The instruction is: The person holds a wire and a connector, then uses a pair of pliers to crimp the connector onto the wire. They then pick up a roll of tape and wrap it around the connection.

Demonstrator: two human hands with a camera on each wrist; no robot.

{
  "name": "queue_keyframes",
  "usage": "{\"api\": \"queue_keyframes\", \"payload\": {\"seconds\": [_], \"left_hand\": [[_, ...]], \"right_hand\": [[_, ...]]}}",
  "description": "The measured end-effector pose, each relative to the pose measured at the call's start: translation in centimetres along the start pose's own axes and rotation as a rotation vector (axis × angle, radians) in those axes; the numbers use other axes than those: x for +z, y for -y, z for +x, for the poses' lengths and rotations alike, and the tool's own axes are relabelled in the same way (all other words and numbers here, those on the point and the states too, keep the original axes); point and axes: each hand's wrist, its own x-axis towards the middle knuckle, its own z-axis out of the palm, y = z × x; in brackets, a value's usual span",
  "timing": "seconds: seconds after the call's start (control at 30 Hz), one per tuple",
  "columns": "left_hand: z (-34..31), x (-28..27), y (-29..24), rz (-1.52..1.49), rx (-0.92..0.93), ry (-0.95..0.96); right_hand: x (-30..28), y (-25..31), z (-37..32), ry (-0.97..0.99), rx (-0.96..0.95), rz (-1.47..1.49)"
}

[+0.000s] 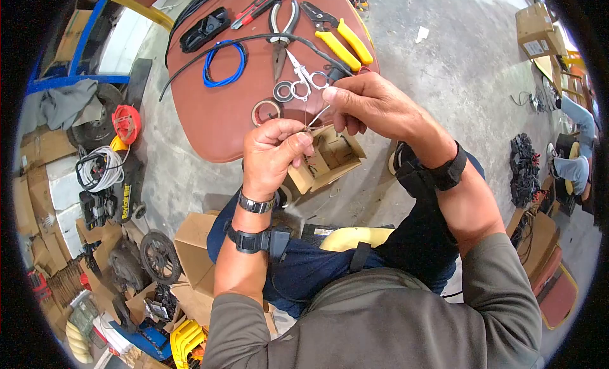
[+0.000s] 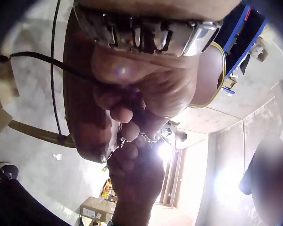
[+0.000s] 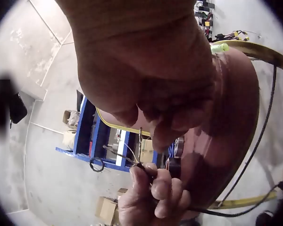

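Note:
My left hand pinches the end of a black cable between thumb and fingers. Several thin wires fan out from that end in the right wrist view. Close by, my right hand has thumb and forefinger together on a pale thin wire that slants up from the left fingertips. Both hands are over the near edge of a round reddish-brown seat. White-handled scissors and a tape roll lie just beyond them. In the left wrist view, the left palm and fingers hide most of the grip.
An open cardboard box stands below the hands. On the seat lie pliers, yellow-handled cutters, a coil of blue wire, a red utility knife and a black holder. Wheels and boxes are at left.

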Motion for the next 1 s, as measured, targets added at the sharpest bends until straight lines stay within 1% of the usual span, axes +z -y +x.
{"api": "queue_keyframes", "payload": {"seconds": [0.37,0.47,0.53,0.67,0.77,0.93,1.0], "left_hand": [[-0.1,0.3,0.0,0.070,0.044,-0.015],[-0.1,0.3,0.0,0.080,0.043,-0.022],[-0.1,0.3,-0.1,0.083,0.037,-0.020],[0.0,0.2,0.2,-0.005,0.015,-0.020],[0.0,0.3,0.0,-0.020,-0.004,-0.010],[0.1,0.4,0.0,0.026,-0.020,-0.012],[0.1,0.3,0.0,0.047,-0.033,0.019]], "right_hand": [[0.0,-0.9,0.2,0.020,-0.046,0.094],[0.0,-1.3,0.3,0.034,-0.093,0.100],[0.1,-1.6,0.4,0.012,-0.174,0.029],[0.4,-1.5,0.3,-0.027,-0.333,-0.070],[0.5,-2.1,0.4,-0.090,-0.457,-0.158],[0.5,-1.7,0.2,-0.125,-0.482,-0.289],[0.6,-1.8,0.1,-0.144,-0.501,-0.336]]}}
